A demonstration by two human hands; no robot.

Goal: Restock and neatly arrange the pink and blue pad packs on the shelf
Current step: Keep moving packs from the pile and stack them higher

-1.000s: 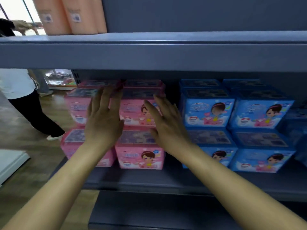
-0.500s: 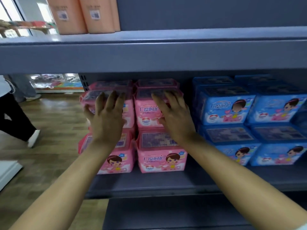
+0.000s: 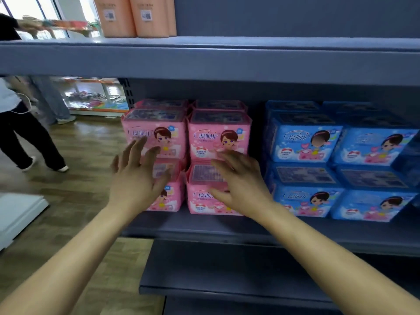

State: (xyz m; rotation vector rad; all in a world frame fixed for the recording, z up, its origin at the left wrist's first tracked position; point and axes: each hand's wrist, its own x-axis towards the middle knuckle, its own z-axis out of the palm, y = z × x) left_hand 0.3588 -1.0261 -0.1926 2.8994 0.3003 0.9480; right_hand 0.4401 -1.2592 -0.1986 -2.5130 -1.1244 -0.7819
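Pink pad packs [image 3: 219, 135] stand at the left end of the grey shelf [image 3: 204, 226], two wide and two high, with further pink packs behind the top ones. Their printed fronts face the near edge. Just to their right, across a narrow dark gap, blue pad packs [image 3: 304, 142] are stacked the same way, two high, running on toward the right edge of the view.

The left hand [image 3: 134, 180] is raised in front of the left pink column. Its fingers are spread apart and nearly straight, and it holds nothing. The fingertips lie over the lower front of the top pack, and the palm covers part of the lower pack. The right hand [image 3: 241, 185] is in front of the right pink column, fingers also spread and grasping nothing, reaching across the line where the top pack sits on the lower one. Whether either hand actually touches the packs cannot be told, as the fingers are blurred.

Above, an upper shelf [image 3: 204, 57] carries tall peach-coloured packs [image 3: 134, 17] at its left. A lower shelf [image 3: 227, 269] juts out below. On the wooden floor [image 3: 75, 155] to the far left, a person in dark trousers [image 3: 22, 137] stands beyond a white platform [image 3: 16, 214].
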